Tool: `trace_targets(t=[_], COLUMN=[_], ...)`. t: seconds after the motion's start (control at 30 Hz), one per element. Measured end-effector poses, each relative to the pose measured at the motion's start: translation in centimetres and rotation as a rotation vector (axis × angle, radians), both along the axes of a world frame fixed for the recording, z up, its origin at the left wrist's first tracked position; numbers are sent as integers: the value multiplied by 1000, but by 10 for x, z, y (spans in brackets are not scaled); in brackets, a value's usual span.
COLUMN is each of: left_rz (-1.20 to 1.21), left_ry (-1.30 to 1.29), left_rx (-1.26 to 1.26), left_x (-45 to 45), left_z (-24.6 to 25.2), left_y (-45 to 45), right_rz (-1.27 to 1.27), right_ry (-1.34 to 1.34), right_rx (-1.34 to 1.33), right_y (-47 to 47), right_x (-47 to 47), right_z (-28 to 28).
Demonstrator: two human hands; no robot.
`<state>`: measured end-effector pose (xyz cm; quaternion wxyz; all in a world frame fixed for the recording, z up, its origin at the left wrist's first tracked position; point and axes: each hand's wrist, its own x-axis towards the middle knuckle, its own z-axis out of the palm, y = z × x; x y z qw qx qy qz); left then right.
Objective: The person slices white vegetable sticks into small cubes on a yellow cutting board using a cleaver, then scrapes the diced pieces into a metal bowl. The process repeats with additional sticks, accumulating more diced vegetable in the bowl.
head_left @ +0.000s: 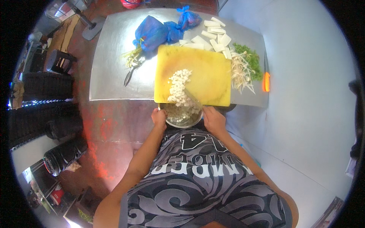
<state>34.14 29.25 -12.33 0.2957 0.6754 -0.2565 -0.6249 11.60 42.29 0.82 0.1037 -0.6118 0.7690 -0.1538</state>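
Note:
My left hand point(159, 117) grips the rim of a round metal bowl point(184, 124), which sits just under the near edge of a yellow cutting board point(209, 77). In my right hand point(214, 119) is a knife point(192, 97), its blade slanting over the board's edge against a heap of white diced pieces point(178, 87). The heap runs from the board's left half down to its near edge. More white dice lie inside the bowl. Part of the blade and the handle are hidden by the dice and my fingers.
The board lies on a metal table point(114, 71). Blue plastic bags point(151, 32), white slabs point(219, 40), pale shreds point(242, 71) and green leaves point(252, 61) surround it. A dark-handled tool point(129, 77) rests at left beside cut stalks point(132, 58). A wall point(302, 85) stands at right.

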Motion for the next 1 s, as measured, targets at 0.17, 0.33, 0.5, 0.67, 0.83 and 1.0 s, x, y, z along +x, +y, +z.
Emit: trace_targets(t=[0.17,0.33,0.5,0.67,0.83,1.0], left_rz=[120,130,169,192,203,221], left_ry=[63,7,50,2,-31,-125], left_rx=[30,28,41,38,92,52], left_x=[8,19,24,25,25,19], left_z=[12,11,9,23,18,13], left_y=[1,6,7,14,18,28], right_rz=[182,87,5,249,385,519], right_ry=[-40,45,148,40,37,-6], right_rx=[-96,-180,-180,-219,-182,-163], right_y=[7,-47,-138,-151,-115,-67], right_x=[-4,-42,-64,-43,-20,-11], right_z=[12,15,-14,-32,-28,-15])
